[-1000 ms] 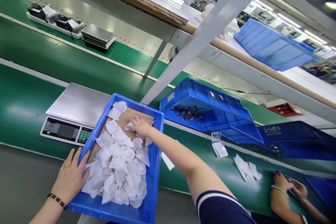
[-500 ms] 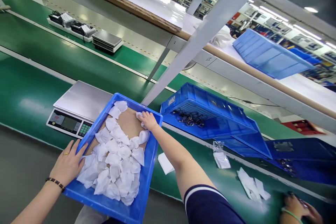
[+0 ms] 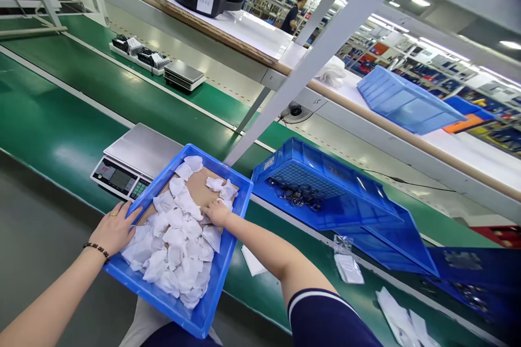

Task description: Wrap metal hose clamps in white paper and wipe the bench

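A blue tray (image 3: 231,249) lined with brown cardboard (image 3: 198,187) holds many crumpled white paper bundles (image 3: 177,244); what is inside them is hidden. It is tilted in front of me, its near end over my lap. My left hand (image 3: 116,230) grips the tray's left rim, fingers over the edge. Inside the tray, near its right wall, my right hand (image 3: 216,212) has its fingers curled down on a white paper bundle, the fingertips partly hidden. Two bundles lie apart at the upper right of the cardboard.
A digital scale (image 3: 142,154) stands left of the tray on the green bench (image 3: 57,135). To the right are blue bins (image 3: 321,179) with small dark parts, a bagged white pack (image 3: 348,268) and white sheets (image 3: 401,317). A slanted white post (image 3: 293,84) rises behind the tray.
My right hand has moved down and left within the tray, leaving bundles at the upper right. My left hand stays on the rim. The view has shifted; the other person's hands at right are out of sight.
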A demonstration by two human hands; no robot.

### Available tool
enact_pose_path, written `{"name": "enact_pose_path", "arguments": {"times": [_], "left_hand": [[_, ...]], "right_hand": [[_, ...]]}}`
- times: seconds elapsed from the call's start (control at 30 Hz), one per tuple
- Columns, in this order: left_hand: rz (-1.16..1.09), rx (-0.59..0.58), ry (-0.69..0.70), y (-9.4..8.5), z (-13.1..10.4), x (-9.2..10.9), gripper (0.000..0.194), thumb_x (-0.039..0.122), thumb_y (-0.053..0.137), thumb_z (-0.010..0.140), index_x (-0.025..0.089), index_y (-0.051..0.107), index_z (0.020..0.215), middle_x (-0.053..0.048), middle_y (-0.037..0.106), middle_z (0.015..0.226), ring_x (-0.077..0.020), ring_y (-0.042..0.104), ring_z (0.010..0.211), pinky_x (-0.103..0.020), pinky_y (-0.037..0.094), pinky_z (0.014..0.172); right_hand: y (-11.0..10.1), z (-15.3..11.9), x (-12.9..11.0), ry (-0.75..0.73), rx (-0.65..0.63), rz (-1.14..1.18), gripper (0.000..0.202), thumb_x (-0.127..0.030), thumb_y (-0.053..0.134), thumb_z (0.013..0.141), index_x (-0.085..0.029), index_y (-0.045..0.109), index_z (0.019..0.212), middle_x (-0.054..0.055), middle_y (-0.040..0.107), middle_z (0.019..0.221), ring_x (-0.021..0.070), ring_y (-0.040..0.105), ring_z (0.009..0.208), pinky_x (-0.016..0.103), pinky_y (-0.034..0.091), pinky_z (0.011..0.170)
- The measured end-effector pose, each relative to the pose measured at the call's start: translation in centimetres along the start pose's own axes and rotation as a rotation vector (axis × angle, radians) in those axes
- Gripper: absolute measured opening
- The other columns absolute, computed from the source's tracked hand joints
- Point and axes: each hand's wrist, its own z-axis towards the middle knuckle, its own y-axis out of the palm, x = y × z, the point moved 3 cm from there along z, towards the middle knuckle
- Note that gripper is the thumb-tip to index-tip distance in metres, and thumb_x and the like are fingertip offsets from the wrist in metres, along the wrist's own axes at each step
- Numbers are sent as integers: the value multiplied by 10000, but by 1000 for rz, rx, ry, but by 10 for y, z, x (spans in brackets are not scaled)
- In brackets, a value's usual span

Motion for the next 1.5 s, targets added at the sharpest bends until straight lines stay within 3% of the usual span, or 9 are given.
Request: {"name": "enact_pose_path", "arguments": {"times": [0.23, 0.33, 0.43, 0.53, 0.63, 0.87, 1.1, 1.27, 1.5], "left_hand": [[37, -48, -11, -5, -3, 5, 507, 251, 461, 844, 219, 511, 1347, -160, 437, 1360, -327, 375, 1274, -449, 421, 963], [56, -45, -17, -4, -4, 5, 509, 244, 465, 832, 208, 524, 1336, -172, 433, 1359, -339, 378, 1266, -449, 423, 950], [84, -46, -11, -4, -5, 6, 511, 232, 461, 827, 210, 526, 1333, -170, 439, 1345, -336, 391, 1249, -437, 424, 944], [69, -64, -16, -6, -4, 6, 515, 227, 457, 827, 210, 519, 1339, -172, 444, 1337, -329, 399, 1238, -436, 426, 936], [65, -81, -12, -7, -5, 5, 519, 235, 465, 826, 208, 513, 1343, -182, 437, 1338, -334, 403, 1229, -442, 433, 924], [113, -63, 2, -3, -5, 3, 537, 222, 472, 816, 207, 506, 1351, -185, 448, 1308, -330, 440, 1188, -423, 452, 880], [127, -75, -1, 2, -2, 0, 552, 208, 461, 810, 206, 496, 1362, -190, 443, 1313, -322, 471, 1149, -415, 453, 877], [126, -82, -7, 1, -1, 1, 539, 215, 461, 817, 219, 503, 1354, -179, 438, 1308, -309, 500, 1116, -397, 466, 849], [154, -82, -2, 0, 0, 3, 546, 201, 451, 816, 209, 495, 1360, -189, 443, 1295, -309, 518, 1077, -385, 472, 812]], "right_hand": [[-31, -5, 63, 287, 95, -24, 349, -109, 355, 887, -55, 624, 1102, 252, 585, 1130, 327, 485, 1126, 475, 374, 904], [-44, 2, 41, 245, 136, 1, 358, -162, 422, 860, -92, 602, 1161, 230, 556, 1201, 316, 489, 1130, 457, 395, 912], [-48, 17, -9, -7, 166, 87, 503, -284, 512, 822, -242, 492, 1323, 102, 390, 1434, 263, 421, 1247, 389, 385, 991], [-40, 33, -47, -180, 21, 219, 668, -348, 572, 763, -333, 385, 1404, 40, 130, 1564, 310, 333, 1338, 432, 398, 1009], [-30, 44, -54, -150, -73, 241, 707, -269, 580, 739, -354, 369, 1408, 38, 32, 1580, 341, 350, 1334, 447, 449, 962], [-14, 35, -19, -130, 37, 203, 523, -212, 513, 811, -292, 470, 1326, 99, 251, 1504, 277, 536, 1170, 431, 465, 949], [5, 28, -7, -60, -20, 236, 685, -143, 493, 793, -371, 326, 1417, 54, 28, 1580, 270, 447, 1281, 363, 483, 912], [-2, 23, 8, -44, 97, 40, 509, -206, 477, 850, -317, 422, 1344, 126, 269, 1495, 230, 617, 1004, 374, 507, 816], [-7, 24, 35, 93, 127, -22, 458, -166, 370, 901, -276, 430, 1342, 162, 305, 1475, 270, 571, 1072, 413, 477, 839]]}}
